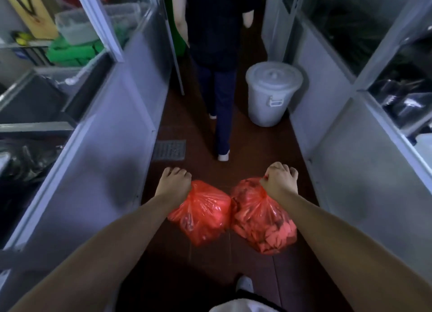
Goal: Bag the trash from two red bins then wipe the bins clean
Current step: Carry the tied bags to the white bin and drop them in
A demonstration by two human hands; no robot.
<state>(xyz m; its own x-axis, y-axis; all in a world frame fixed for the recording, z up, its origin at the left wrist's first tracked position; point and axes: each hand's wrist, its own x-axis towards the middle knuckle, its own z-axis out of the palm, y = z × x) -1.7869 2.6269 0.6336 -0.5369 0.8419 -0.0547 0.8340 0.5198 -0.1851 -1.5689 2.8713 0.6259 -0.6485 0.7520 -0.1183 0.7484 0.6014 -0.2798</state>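
1. The left hand (174,183) is curled tight round the gathered neck of a translucent red plastic trash bag (201,214), which hangs below the fist.
2. The right hand (279,183) grips the bunched top of a second, fuller red plastic trash bag (263,225).
3. The two bags hang touching, above the dark brown floor (247,146) of a narrow aisle.
4. Farther on stands a person in dark clothes (216,54); to their right sits a lidded grey plastic bucket (271,94).
5. A metal floor drain grate (169,150) lies far left of the hands.

One head-worn wide-angle view, aimed forward and down a narrow aisle floor (210,129), both forearms seen close, edges bent.
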